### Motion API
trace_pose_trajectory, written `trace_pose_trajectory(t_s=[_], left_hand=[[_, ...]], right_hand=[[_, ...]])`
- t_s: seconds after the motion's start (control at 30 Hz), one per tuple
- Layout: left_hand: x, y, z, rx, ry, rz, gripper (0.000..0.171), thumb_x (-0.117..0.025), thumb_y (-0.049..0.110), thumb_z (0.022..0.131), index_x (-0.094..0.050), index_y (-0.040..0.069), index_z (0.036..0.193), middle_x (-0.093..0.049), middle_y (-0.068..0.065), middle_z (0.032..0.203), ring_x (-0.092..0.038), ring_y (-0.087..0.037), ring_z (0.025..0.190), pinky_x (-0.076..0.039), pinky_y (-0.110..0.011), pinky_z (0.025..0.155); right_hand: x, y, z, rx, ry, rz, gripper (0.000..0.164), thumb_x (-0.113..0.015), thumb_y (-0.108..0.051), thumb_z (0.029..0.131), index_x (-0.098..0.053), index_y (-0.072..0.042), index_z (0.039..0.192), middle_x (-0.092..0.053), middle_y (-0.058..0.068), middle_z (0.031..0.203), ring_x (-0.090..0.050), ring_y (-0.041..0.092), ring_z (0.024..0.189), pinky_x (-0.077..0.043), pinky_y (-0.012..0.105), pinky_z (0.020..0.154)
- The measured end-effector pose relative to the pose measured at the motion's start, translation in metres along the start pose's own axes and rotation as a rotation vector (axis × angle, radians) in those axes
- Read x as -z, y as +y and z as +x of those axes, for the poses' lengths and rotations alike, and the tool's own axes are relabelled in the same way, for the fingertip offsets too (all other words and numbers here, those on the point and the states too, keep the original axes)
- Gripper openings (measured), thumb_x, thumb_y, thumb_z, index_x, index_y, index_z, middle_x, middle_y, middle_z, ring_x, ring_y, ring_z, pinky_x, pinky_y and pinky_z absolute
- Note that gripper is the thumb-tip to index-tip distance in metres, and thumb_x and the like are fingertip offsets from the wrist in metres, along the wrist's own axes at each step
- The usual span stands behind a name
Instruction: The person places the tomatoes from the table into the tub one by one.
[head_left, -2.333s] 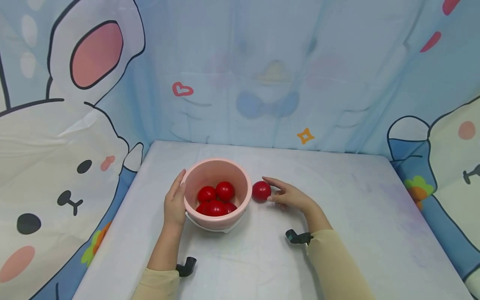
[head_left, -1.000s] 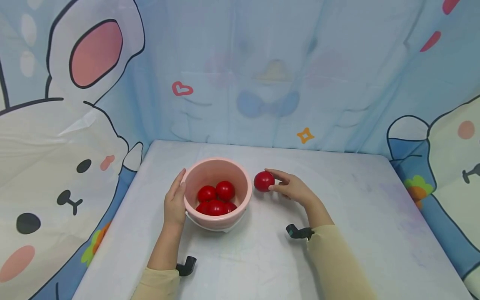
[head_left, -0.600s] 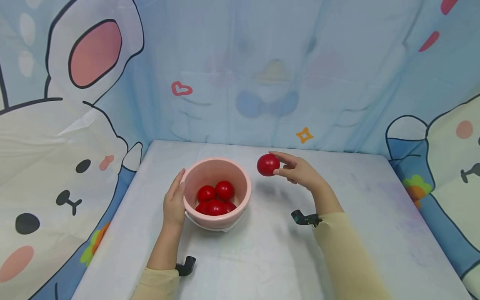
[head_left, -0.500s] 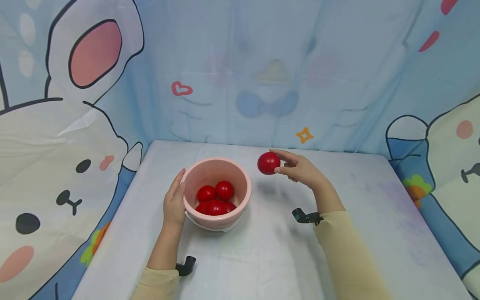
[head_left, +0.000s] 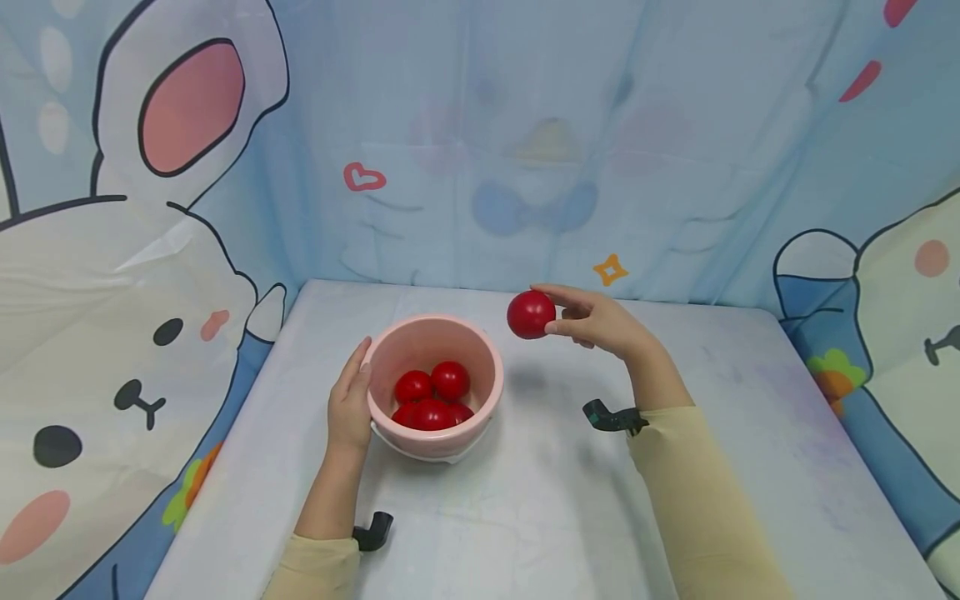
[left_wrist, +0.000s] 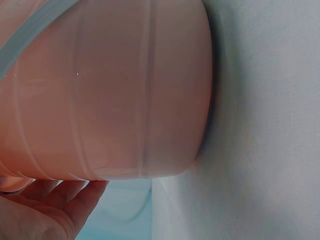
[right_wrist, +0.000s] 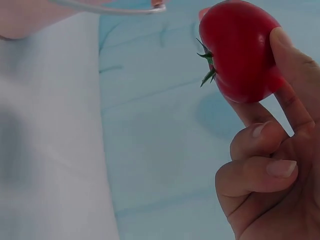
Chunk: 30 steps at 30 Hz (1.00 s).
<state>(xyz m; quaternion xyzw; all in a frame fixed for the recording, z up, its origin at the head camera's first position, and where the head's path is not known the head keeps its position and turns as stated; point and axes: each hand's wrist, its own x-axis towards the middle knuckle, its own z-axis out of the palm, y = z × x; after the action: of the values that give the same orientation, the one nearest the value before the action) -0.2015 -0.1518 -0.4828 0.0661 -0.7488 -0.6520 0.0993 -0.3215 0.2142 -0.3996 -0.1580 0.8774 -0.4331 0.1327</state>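
Observation:
A pink bucket [head_left: 435,343] stands upright on the table, with several red tomatoes [head_left: 432,414] lying inside it. Against the bucket's left side rests my left hand [head_left: 348,412]; in the left wrist view its nearly straight fingers [left_wrist: 82,200] touch the outer wall. Raised above the table, to the right of the bucket and beyond its rim, my right hand [head_left: 603,322] pinches one tomato [head_left: 529,314] between thumb and fingers. The right wrist view shows that tomato's green stalk [right_wrist: 208,62] pointing away from the palm, while the other fingers are curled in beneath it.
The white-covered table [head_left: 750,400] ends at a light blue curtain [head_left: 420,100] printed with cartoon bunnies. A pale handle [head_left: 420,457] hangs down at the bucket's near side. Black cameras are strapped to both wrists.
My right hand has lifted the tomato from beside the bucket, moving it up and away toward the curtain, then slightly left. My left hand and the bucket have stayed in place.

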Motion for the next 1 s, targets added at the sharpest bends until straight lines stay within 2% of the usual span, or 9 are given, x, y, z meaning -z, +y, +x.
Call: trace_pose_trajectory(t_s=[0.17,0.3,0.4,0.53,0.73,1.0], left_hand=[[0.0,0.001,0.0,-0.008,-0.002,-0.002,0.042,-0.036,0.048,0.103,-0.04,0.051,0.145,-0.039,0.024,0.153,-0.032,-0.008,0.147,-0.039,-0.046,0.115],[0.0,0.001,0.0,-0.012,-0.002,-0.003,0.042,-0.037,0.048,0.103,-0.04,0.051,0.144,-0.039,0.024,0.153,-0.032,-0.008,0.147,-0.039,-0.046,0.115],[0.0,0.001,0.0,-0.003,-0.004,-0.002,0.041,-0.036,0.049,0.103,-0.04,0.052,0.144,-0.039,0.025,0.152,-0.032,-0.006,0.146,-0.039,-0.045,0.115],[0.001,0.002,-0.001,0.005,-0.007,-0.001,0.041,-0.036,0.049,0.103,-0.04,0.052,0.144,-0.039,0.026,0.152,-0.032,-0.005,0.146,-0.04,-0.044,0.115],[0.001,0.002,-0.001,0.0,-0.008,0.011,0.042,-0.036,0.05,0.103,-0.039,0.051,0.144,-0.039,0.025,0.153,-0.032,-0.007,0.147,-0.04,-0.045,0.114],[0.0,0.001,-0.001,0.005,-0.003,0.014,0.042,-0.036,0.049,0.103,-0.039,0.053,0.144,-0.038,0.025,0.153,-0.033,-0.008,0.146,-0.041,-0.046,0.113]], right_hand=[[0.002,-0.014,0.005,0.034,-0.031,-0.008,0.062,-0.077,-0.046,0.082,-0.05,-0.051,0.137,-0.058,0.018,0.087,-0.048,0.022,0.058,-0.047,0.035,0.051],[0.001,-0.026,0.008,0.075,-0.069,-0.016,0.059,-0.077,-0.046,0.082,-0.051,-0.052,0.136,-0.056,0.015,0.08,-0.045,0.021,0.055,-0.044,0.034,0.05],[-0.003,-0.036,0.01,0.103,-0.105,-0.018,0.058,-0.076,-0.045,0.083,-0.052,-0.052,0.136,-0.059,0.014,0.083,-0.043,0.02,0.054,-0.043,0.033,0.049],[-0.01,-0.05,0.016,0.131,-0.151,-0.001,0.058,-0.077,-0.044,0.083,-0.053,-0.051,0.135,-0.064,0.01,0.093,-0.044,0.02,0.056,-0.042,0.031,0.049],[-0.024,-0.07,0.026,0.198,-0.212,-0.012,0.058,-0.078,-0.046,0.081,-0.054,-0.05,0.134,-0.063,0.007,0.088,-0.046,0.022,0.058,-0.041,0.03,0.048],[-0.049,-0.091,0.04,0.279,-0.344,-0.08,0.055,-0.076,-0.045,0.082,-0.055,-0.051,0.133,-0.062,0.008,0.083,-0.051,0.025,0.062,-0.045,0.03,0.049]])
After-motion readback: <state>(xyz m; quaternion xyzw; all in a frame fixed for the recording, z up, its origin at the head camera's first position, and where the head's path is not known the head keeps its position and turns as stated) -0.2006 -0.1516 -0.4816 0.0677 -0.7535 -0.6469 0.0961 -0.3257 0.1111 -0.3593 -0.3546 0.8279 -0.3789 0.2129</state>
